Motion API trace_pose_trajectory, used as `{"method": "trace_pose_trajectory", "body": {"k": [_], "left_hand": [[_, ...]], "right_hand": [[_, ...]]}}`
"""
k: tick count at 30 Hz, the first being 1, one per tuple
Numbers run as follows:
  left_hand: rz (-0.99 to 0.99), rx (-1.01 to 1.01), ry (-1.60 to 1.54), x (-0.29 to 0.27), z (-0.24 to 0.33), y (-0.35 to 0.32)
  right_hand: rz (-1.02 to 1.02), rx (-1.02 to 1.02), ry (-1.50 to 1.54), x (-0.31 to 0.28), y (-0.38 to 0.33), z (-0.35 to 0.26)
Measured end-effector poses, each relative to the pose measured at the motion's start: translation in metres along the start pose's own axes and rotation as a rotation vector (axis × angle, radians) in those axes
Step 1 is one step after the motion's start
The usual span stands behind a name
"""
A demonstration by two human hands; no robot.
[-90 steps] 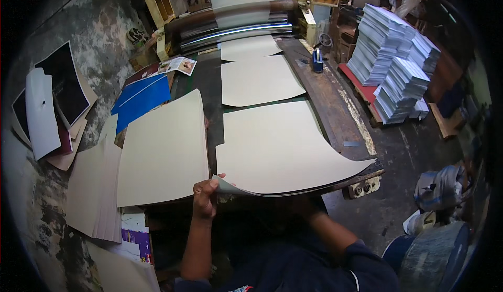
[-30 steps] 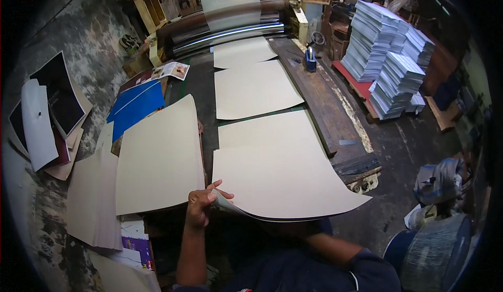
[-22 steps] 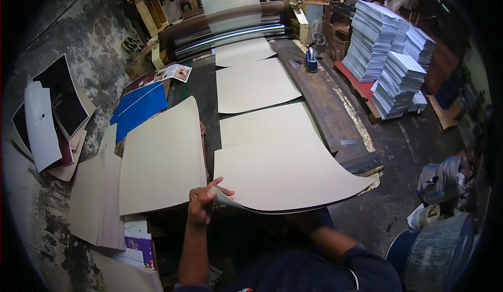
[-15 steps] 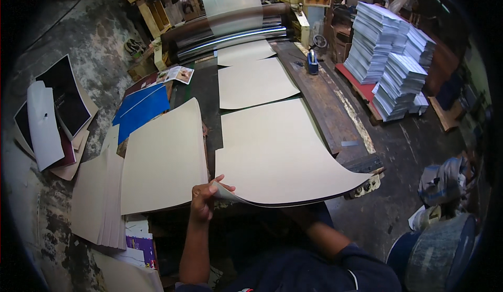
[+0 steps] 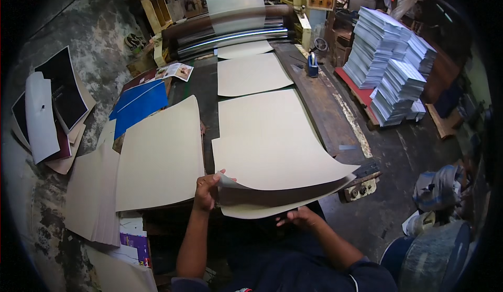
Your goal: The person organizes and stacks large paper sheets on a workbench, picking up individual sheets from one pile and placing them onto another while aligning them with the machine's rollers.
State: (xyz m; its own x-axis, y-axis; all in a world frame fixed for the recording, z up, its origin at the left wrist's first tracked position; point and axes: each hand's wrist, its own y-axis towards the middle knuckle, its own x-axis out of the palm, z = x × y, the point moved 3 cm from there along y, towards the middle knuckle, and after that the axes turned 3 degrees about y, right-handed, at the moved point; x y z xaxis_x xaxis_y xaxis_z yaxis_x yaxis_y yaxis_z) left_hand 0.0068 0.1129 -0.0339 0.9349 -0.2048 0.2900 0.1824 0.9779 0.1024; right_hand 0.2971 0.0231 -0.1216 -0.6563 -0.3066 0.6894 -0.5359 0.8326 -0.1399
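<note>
Pinching the near left corner of a beige sheet [image 5: 272, 150] with the left hand [image 5: 206, 191], thumb on top and fingers beneath, lifted off the belt [image 5: 209, 108] so the dark underside shows along the near edge. Reaching under that raised edge with the right hand [image 5: 298, 218], fingers spread flat and loose, touching a lower sheet [image 5: 257, 212] that peeks out below; cannot tell whether gripping it. Lying lengthways on the belt, far end flat, near end curled up and hanging past the table end. Further up the belt, a second sheet [image 5: 251, 74], then a third [image 5: 243, 49] just leaving the rollers [image 5: 230, 30]. Just left of the lifted sheet, a stack of beige sheets [image 5: 160, 156], more beige sheets [image 5: 91, 197] beside it on the floor. Blue covers [image 5: 139, 103] behind that stack. Off to the right, well apart, tall piles of printed paper [image 5: 390, 67] on a red pallet [image 5: 356, 90]
</note>
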Motion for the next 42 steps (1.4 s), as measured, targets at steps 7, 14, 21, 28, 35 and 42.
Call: {"method": "trace_pose_trajectory", "body": {"k": [7, 14, 21, 28, 35, 42], "left_hand": [[-0.043, 0.083, 0.106, 0.015, 0.025, -0.003], [-0.113, 0.07, 0.104, 0.031, 0.051, -0.048], [-0.194, -0.01, 0.165, 0.042, 0.051, -0.074], [-0.178, 0.027, 0.196, 0.045, 0.062, -0.071], [-0.131, 0.106, 0.149, 0.041, 0.063, -0.069], [-0.085, 0.127, 0.161, 0.036, 0.053, -0.06]], "right_hand": [[0.263, 0.093, -0.018, -0.032, 0.026, 0.036], [0.564, 0.004, -0.406, -0.057, -0.034, 0.121], [0.328, 0.231, -0.304, -0.013, -0.091, 0.103], [0.393, 0.178, -0.118, -0.018, -0.043, 0.073], [0.473, 0.08, -0.002, -0.029, 0.011, 0.052], [0.545, -0.032, 0.034, -0.041, 0.044, 0.047]]}}
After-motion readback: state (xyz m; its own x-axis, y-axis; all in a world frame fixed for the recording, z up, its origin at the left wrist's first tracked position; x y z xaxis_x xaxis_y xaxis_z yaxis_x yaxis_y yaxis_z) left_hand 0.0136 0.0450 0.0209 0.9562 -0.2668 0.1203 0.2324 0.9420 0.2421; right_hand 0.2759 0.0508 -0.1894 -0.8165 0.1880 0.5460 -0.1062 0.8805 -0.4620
